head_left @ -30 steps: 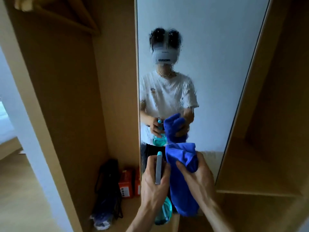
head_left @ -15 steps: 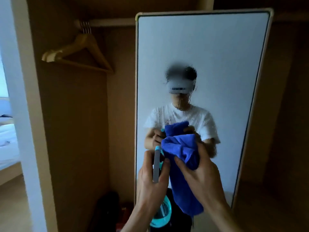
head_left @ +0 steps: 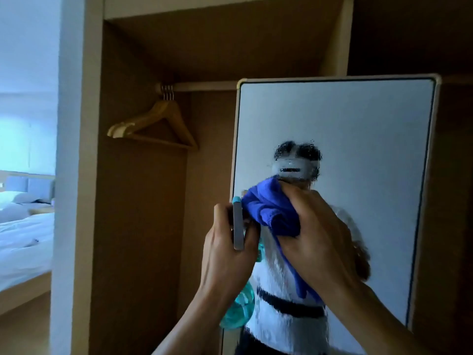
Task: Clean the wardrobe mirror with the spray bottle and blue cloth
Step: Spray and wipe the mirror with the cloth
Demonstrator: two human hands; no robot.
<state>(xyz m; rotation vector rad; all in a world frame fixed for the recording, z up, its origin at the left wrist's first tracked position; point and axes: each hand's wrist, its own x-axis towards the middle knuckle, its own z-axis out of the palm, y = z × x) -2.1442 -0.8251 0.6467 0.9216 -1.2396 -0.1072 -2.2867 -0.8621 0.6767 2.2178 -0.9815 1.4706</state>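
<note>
The tall wardrobe mirror (head_left: 363, 129) stands upright in front of me, with wet spray droplets and streaks on its glass around my reflection. My left hand (head_left: 226, 254) grips the spray bottle (head_left: 238, 224) by its grey head near the mirror's left edge; the teal body (head_left: 240, 311) hangs below my wrist. My right hand (head_left: 320, 231) holds the bunched blue cloth (head_left: 268, 208) up against the glass, just right of the bottle, with a tail of cloth hanging under my palm.
The open wardrobe has a rail (head_left: 204, 86) with wooden hangers (head_left: 153, 126) to the left of the mirror. A wardrobe side panel (head_left: 84, 175) stands at the left. Beyond it is a bed (head_left: 23, 237) with white sheets.
My view has tilted upward, so the mirror's top edge and the rail sit lower in frame. Both hands have risen, and the cloth has gone up to the wet patch on the glass.
</note>
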